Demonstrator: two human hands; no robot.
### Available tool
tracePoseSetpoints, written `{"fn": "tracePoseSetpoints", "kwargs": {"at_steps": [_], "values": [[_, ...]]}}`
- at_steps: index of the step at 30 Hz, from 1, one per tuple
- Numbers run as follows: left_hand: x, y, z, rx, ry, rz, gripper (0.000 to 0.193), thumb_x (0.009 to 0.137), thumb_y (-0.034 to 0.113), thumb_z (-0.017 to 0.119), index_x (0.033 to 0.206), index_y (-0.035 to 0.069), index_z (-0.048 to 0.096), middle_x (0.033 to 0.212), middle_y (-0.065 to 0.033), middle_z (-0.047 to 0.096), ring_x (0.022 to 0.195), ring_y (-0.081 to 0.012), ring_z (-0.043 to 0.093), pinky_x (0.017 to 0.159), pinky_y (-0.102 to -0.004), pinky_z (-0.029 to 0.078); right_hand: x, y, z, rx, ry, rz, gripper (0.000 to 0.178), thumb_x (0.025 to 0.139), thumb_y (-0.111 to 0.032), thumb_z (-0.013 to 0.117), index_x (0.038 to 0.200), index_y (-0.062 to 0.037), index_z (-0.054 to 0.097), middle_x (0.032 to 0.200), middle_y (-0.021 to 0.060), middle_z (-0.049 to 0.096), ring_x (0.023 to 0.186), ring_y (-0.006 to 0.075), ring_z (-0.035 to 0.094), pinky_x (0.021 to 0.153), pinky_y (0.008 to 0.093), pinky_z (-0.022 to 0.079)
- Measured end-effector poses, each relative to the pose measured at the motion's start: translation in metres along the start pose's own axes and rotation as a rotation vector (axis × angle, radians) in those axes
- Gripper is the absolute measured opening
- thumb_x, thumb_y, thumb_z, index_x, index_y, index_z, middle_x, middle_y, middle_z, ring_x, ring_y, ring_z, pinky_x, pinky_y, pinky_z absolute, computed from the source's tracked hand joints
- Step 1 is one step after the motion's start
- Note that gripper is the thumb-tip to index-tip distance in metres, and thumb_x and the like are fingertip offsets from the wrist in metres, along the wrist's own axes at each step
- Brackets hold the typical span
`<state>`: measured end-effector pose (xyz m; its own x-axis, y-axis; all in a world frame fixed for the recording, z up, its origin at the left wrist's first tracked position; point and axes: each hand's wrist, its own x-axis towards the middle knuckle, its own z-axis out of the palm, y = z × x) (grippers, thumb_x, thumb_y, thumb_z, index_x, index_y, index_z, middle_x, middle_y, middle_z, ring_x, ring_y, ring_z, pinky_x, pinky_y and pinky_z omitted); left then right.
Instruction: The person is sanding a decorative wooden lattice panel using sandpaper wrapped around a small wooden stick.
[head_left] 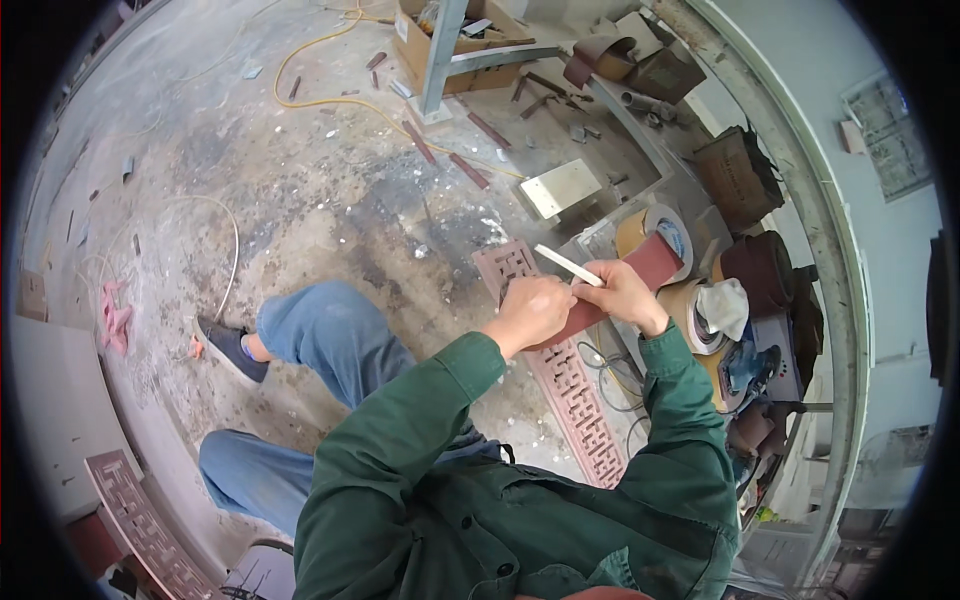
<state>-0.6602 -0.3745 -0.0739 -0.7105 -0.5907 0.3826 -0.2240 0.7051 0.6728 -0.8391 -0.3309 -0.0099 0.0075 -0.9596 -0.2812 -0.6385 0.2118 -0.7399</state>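
Observation:
In front of me, my left hand (540, 308) is closed at the edge of a red-brown sandpaper strip (580, 325); its fingertips are partly hidden. Close beside it, my right hand (622, 293) pinches a thin, pale, flat stick (568, 264), which points up and to the left. The sandpaper runs beneath the right hand toward a sandpaper roll (655, 262) at the right. Below both hands lies a long pinkish fretwork panel (580, 405), its middle covered by the hands and the strip.
More rolls (690, 312) and a white cloth (722, 308) crowd the right side. A pale block (560, 188) lies beyond the hands. A metal frame leg (440, 65) stands near a cardboard box (470, 60). A yellow hose (278, 85) crosses the floor. Another fretwork panel (150, 520) is at lower left.

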Motion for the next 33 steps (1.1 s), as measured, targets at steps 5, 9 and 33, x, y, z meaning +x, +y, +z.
{"fn": "tracePoseSetpoints", "kwargs": {"at_steps": [5, 9, 33], "values": [[0.011, 0.003, -0.015, -0.055, -0.003, 0.009, 0.025, 0.086, 0.025, 0.058, 0.072, 0.005, 0.064, 0.075, -0.0154, 0.065, 0.073, -0.0348, 0.063, 0.064, -0.0463, 0.050, 0.009, -0.031, -0.013, -0.347, 0.315, -0.343, 0.016, 0.081, -0.017, 0.065, 0.070, -0.0053, 0.065, 0.066, 0.0098, 0.056, 0.070, 0.0273, 0.059, 0.061, 0.0356, 0.044], [0.015, 0.012, -0.017, -0.049, 0.013, 0.025, 0.024, 0.085, 0.023, 0.057, 0.071, 0.004, 0.064, 0.072, -0.0160, 0.064, 0.072, -0.0352, 0.063, 0.064, -0.0457, 0.050, 0.035, 0.002, 0.011, -0.282, 0.350, -0.213, 0.046, 0.088, -0.033, 0.065, 0.055, -0.0032, 0.056, 0.050, 0.0114, 0.050, 0.046, 0.0275, 0.043, 0.046, 0.0364, 0.038], [-0.007, -0.023, -0.042, -0.025, 0.158, 0.191, 0.017, 0.087, 0.024, 0.062, 0.083, 0.008, 0.067, 0.083, -0.0094, 0.066, 0.071, -0.0301, 0.063, 0.061, -0.0397, 0.051, 0.045, -0.036, 0.008, -0.209, -0.024, -0.176, 0.032, 0.086, -0.032, 0.065, 0.073, -0.0033, 0.066, 0.061, 0.0122, 0.061, 0.057, 0.0234, 0.058, 0.059, 0.0366, 0.046]]}}
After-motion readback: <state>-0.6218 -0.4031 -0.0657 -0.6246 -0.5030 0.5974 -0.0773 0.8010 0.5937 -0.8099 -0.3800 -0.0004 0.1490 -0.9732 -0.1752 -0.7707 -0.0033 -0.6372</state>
